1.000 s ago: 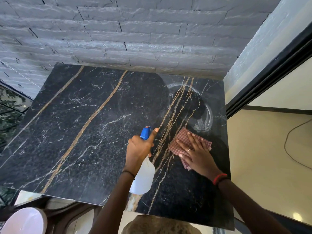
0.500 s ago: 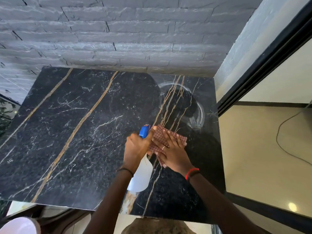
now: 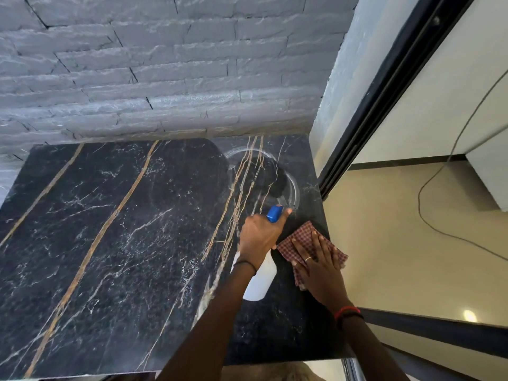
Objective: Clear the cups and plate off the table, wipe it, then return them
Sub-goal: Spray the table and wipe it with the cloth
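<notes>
The black marble table (image 3: 115, 243) with gold veins lies below me. No cups or plate are in view. My left hand (image 3: 259, 235) grips a white spray bottle (image 3: 259, 281) with a blue nozzle (image 3: 275, 213), held just above the tabletop. My right hand (image 3: 316, 262) presses flat, fingers spread, on a red checked cloth (image 3: 302, 237) at the table's right edge. Part of the cloth hangs past that edge.
A grey stone-brick wall (image 3: 165, 64) runs along the far side of the table. A black-framed glass panel (image 3: 384, 92) stands on the right, with a beige floor (image 3: 398, 243) and a thin cable (image 3: 428, 215) beyond. A round reflection (image 3: 295, 188) shows near the back right corner.
My right hand has slid the cloth rightwards, from beside the bottle out to the table's right edge. My left hand still holds the bottle in much the same spot. The view has shifted.
</notes>
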Demonstrator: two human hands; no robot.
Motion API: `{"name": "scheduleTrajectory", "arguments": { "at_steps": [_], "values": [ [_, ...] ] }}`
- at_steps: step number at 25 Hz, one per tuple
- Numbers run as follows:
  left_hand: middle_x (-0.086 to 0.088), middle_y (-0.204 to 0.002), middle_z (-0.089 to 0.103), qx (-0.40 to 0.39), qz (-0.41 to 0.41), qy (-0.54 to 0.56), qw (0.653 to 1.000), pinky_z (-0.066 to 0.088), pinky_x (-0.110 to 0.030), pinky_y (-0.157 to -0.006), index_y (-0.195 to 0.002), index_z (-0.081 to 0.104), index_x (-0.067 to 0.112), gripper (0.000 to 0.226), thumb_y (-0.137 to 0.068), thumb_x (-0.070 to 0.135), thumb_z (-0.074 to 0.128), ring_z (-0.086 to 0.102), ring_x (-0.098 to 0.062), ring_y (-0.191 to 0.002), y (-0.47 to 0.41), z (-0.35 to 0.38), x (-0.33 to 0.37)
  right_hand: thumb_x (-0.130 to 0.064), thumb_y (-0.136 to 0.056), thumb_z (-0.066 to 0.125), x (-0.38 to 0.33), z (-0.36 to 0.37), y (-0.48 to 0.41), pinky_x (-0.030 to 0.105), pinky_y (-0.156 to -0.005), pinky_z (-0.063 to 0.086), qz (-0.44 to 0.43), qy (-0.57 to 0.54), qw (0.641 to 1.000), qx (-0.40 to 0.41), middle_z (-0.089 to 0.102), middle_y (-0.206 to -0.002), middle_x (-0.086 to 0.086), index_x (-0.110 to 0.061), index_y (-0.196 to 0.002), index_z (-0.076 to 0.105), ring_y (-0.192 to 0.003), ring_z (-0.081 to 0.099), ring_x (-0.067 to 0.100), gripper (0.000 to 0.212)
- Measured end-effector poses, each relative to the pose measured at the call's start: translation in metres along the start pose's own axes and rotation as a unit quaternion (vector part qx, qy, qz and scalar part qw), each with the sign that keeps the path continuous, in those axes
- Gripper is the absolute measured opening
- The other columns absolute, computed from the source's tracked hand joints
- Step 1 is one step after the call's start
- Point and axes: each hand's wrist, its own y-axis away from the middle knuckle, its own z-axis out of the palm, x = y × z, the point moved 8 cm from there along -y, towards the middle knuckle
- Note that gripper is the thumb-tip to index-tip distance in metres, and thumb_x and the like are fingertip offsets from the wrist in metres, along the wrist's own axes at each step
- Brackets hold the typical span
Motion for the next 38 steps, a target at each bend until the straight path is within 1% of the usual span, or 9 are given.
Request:
{"name": "scheduleTrajectory", "arguments": {
  "at_steps": [10, 14, 17, 23, 27, 29, 31, 35, 38],
  "values": [
    [-0.001, -0.056, 0.052, -0.005, 0.013, -0.011, 1.000, 0.048, -0.026, -0.058, -0.070, 0.053, 0.014, 0.059, -0.075, 0.073, 0.059, 0.056, -0.017, -0.054, 0.001, 0.032, 0.018, -0.043, -0.097, 0.044, -0.001, -0.001, 0.005, 0.054, -0.118, 0.000, 0.004, -0.007, 1.000, -0.003, 0.011, -0.159, 0.013, -0.037, -0.146, 0.030, -0.147, 0.003, 0.032, 0.051],
    [-0.008, -0.072, 0.067, -0.017, -0.005, 0.004, 1.000, 0.055, -0.028, -0.065, -0.085, 0.063, 0.008, 0.064, -0.077, 0.071, 0.058, 0.067, -0.020, -0.066, -0.004, 0.036, 0.013, -0.037, -0.094, 0.054, -0.003, -0.009, 0.005, 0.057, -0.116, 0.008, -0.002, -0.018, 0.999, 0.031, 0.024, -0.155, 0.018, -0.033, -0.141, 0.042, -0.145, 0.016, 0.037, 0.049],
    [-0.010, -0.072, 0.069, -0.033, -0.006, 0.011, 0.999, 0.055, -0.030, -0.065, -0.085, 0.065, 0.007, 0.065, -0.076, 0.072, 0.059, 0.068, -0.022, -0.066, -0.004, 0.041, 0.015, -0.040, -0.097, 0.046, -0.004, -0.006, 0.006, 0.055, -0.118, 0.005, -0.003, -0.016, 1.000, 0.012, 0.020, -0.157, 0.016, -0.036, -0.145, 0.034, -0.147, 0.009, 0.034, 0.049],
    [-0.008, -0.071, 0.064, -0.059, -0.028, 0.007, 0.998, 0.049, -0.026, -0.059, -0.084, 0.062, 0.012, 0.060, -0.075, 0.072, 0.059, 0.063, -0.019, -0.063, -0.003, 0.051, 0.020, -0.035, -0.087, 0.066, -0.003, -0.016, 0.007, 0.063, -0.107, 0.031, -0.010, -0.012, 0.998, 0.059, 0.043, -0.145, 0.021, -0.031, -0.133, 0.055, -0.136, 0.036, 0.040, 0.048],
    [-0.016, -0.076, 0.070, -0.025, -0.042, 0.036, 0.998, 0.057, -0.037, -0.070, -0.085, 0.065, 0.007, 0.062, -0.077, 0.068, 0.061, 0.069, -0.026, -0.068, -0.006, 0.040, 0.014, -0.046, -0.093, 0.038, 0.001, -0.018, -0.005, 0.060, -0.110, 0.028, -0.018, -0.011, 0.998, 0.059, 0.042, -0.146, 0.020, -0.033, -0.138, 0.049, -0.137, 0.035, 0.039, 0.048],
    [-0.011, -0.071, 0.068, -0.031, -0.054, 0.042, 0.997, 0.055, -0.030, -0.064, -0.084, 0.065, 0.008, 0.062, -0.077, 0.069, 0.060, 0.065, -0.018, -0.059, -0.008, 0.034, 0.007, -0.045, -0.092, 0.041, 0.004, -0.020, -0.019, 0.060, -0.110, 0.026, -0.024, -0.016, 0.998, 0.063, 0.044, -0.144, 0.021, -0.032, -0.138, 0.050, -0.136, 0.037, 0.040, 0.048],
    [-0.009, -0.071, 0.069, -0.019, -0.064, 0.053, 0.996, 0.055, -0.029, -0.064, -0.085, 0.065, 0.007, 0.065, -0.077, 0.071, 0.057, 0.062, -0.015, -0.053, -0.010, 0.025, 0.000, -0.042, -0.093, 0.052, 0.009, -0.021, -0.042, 0.060, -0.112, 0.019, -0.028, -0.021, 0.998, 0.058, 0.039, -0.148, 0.021, -0.031, -0.140, 0.046, -0.140, 0.031, 0.039, 0.049],
    [-0.007, -0.078, 0.070, -0.008, -0.077, 0.076, 0.994, 0.058, -0.040, -0.079, -0.090, 0.065, 0.008, 0.060, -0.081, 0.066, 0.055, 0.065, -0.020, -0.064, -0.017, 0.009, -0.014, -0.047, -0.098, 0.039, 0.011, -0.021, -0.104, 0.055, -0.118, 0.001, -0.034, -0.008, 0.999, 0.018, 0.018, -0.158, 0.015, -0.038, -0.147, 0.029, -0.147, 0.008, 0.033, 0.051],
    [-0.009, -0.068, 0.069, 0.013, -0.087, 0.078, 0.993, 0.056, -0.035, -0.068, -0.078, 0.064, 0.010, 0.059, -0.079, 0.069, 0.056, 0.063, -0.017, -0.053, -0.019, -0.005, -0.021, -0.048, -0.099, 0.032, -0.018, -0.018, -0.138, 0.054, -0.118, -0.001, -0.055, -0.013, 0.998, -0.007, 0.006, -0.160, 0.013, -0.040, -0.148, 0.023, -0.148, -0.001, 0.031, 0.051]
  ]
}}
